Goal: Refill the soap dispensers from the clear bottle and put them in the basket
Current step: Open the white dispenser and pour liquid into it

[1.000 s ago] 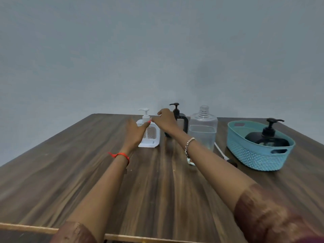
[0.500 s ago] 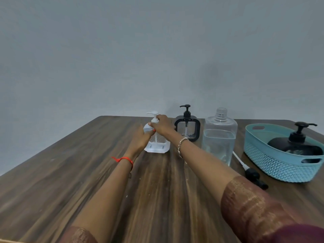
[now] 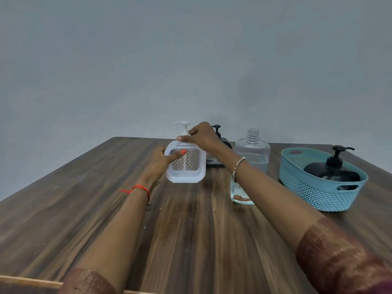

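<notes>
A white dispenser (image 3: 187,166) with a white pump stands on the wooden table (image 3: 84,209), nearer to me than the others. My left hand (image 3: 161,161) grips its left side, thumb across the front. My right hand (image 3: 201,135) pinches the pump collar at its top. Behind my right wrist a black-framed dispenser (image 3: 219,141) is mostly hidden. The clear bottle (image 3: 252,153), uncapped and partly filled, stands to the right, my forearm crossing its lower part. A teal basket (image 3: 318,187) at the right holds a black dispenser (image 3: 333,170).
A plain grey wall rises just behind the table's far edge. The table's near edge (image 3: 27,281) shows as a light strip at the bottom left. Bare wood spreads to the left of my arms and in front of me.
The white dispenser has come toward me and sits closer and larger in view. My right hand has shifted to its pump collar; my left hand still holds its side.
</notes>
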Demonstrator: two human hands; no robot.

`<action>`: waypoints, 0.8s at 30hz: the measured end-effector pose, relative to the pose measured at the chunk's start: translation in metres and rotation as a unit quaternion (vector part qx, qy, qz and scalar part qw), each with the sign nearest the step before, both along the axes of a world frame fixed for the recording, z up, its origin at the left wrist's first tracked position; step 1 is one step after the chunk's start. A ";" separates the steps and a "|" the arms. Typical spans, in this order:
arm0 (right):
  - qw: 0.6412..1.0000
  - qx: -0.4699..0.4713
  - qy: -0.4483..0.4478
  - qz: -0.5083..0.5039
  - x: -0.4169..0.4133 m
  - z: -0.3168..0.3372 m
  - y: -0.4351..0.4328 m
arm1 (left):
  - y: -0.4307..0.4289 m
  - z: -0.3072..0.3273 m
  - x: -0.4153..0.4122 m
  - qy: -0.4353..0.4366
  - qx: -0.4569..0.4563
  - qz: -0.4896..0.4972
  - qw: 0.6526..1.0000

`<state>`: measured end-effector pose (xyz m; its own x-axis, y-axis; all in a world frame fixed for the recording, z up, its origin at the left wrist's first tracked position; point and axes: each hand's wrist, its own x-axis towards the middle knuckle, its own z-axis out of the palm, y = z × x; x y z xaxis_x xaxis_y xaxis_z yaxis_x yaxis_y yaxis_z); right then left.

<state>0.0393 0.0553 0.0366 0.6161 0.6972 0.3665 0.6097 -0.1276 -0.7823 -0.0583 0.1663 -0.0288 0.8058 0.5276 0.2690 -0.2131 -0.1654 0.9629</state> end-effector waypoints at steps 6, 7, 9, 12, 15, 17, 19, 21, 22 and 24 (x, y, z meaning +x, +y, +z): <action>0.999 -0.025 -0.025 0.022 0.001 0.005 -0.025 | -0.012 0.005 -0.002 0.007 0.016 -0.023 1.000; 0.999 -0.028 -0.032 0.027 0.001 0.005 -0.028 | -0.013 0.006 -0.001 0.007 0.017 -0.027 0.999; 0.999 -0.023 -0.038 0.031 0.002 0.004 -0.031 | -0.018 0.007 0.000 0.000 0.020 -0.036 0.999; 0.997 -0.009 -0.034 0.066 0.000 0.003 -0.040 | -0.018 0.005 -0.002 -0.009 0.015 -0.056 0.998; 0.993 -0.013 -0.025 0.117 -0.001 0.004 -0.049 | -0.014 0.003 -0.008 -0.017 0.001 -0.104 0.994; 0.989 -0.014 0.008 0.147 0.001 0.006 -0.053 | -0.012 0.002 -0.009 -0.020 -0.011 -0.127 0.992; 0.980 -0.006 0.071 0.185 0.003 0.009 -0.055 | -0.013 0.001 -0.009 -0.019 -0.020 -0.115 0.993; 0.971 0.021 0.140 0.192 0.004 0.009 -0.055 | -0.015 0.002 -0.009 -0.018 -0.023 -0.088 0.996; 0.973 0.033 0.153 0.172 0.002 0.008 -0.054 | -0.017 0.002 -0.009 -0.019 -0.024 -0.079 0.996; 0.992 0.026 0.093 0.079 -0.004 0.003 -0.050 | -0.020 0.002 -0.009 -0.026 -0.020 -0.068 0.997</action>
<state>0.0356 0.0054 0.0401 0.5603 0.7742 0.2944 0.4633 0.0017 -0.8862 -0.0673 0.1463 -0.0264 0.8565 0.4251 0.2929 -0.2805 -0.0930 0.9553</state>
